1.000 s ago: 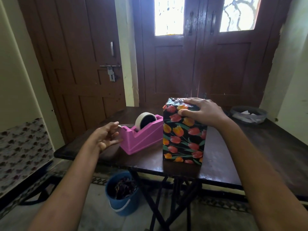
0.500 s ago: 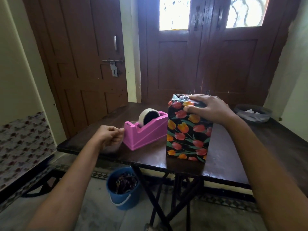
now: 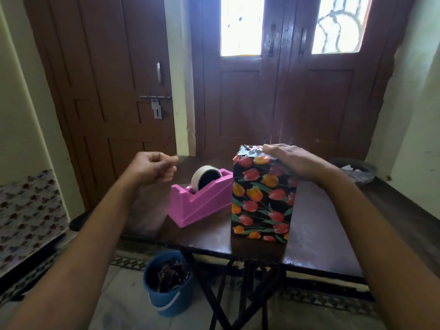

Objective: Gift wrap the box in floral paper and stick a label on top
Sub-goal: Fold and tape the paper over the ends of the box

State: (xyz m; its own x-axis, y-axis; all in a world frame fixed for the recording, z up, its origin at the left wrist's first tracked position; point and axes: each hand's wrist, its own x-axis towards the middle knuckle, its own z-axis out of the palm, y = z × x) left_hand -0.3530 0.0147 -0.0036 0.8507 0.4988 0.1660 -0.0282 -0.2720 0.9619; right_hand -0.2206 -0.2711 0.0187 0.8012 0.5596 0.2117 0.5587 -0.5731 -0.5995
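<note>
The box (image 3: 263, 198), wrapped in black paper with red and orange tulips, stands upright on the dark wooden table (image 3: 316, 225). My right hand (image 3: 292, 160) lies over its crumpled top right edge and holds it steady. My left hand (image 3: 152, 169) hovers above the table to the left of the pink tape dispenser (image 3: 200, 203). Its fingers are pinched on what looks like a thin, faint strip of clear tape. The tape roll (image 3: 206, 176) sits in the dispenser, just left of the box.
A blue bucket (image 3: 166, 282) with dark scraps stands on the floor under the table's front edge. A grey bowl with paper bits (image 3: 357, 171) sits at the table's far right. Brown doors close off the back, and a patterned sheet (image 3: 28, 215) lies at the left.
My left hand has risen from the dispenser's cutter end up and away, fingers now pinched shut. My right hand has flattened on the box top. The box has stayed put.
</note>
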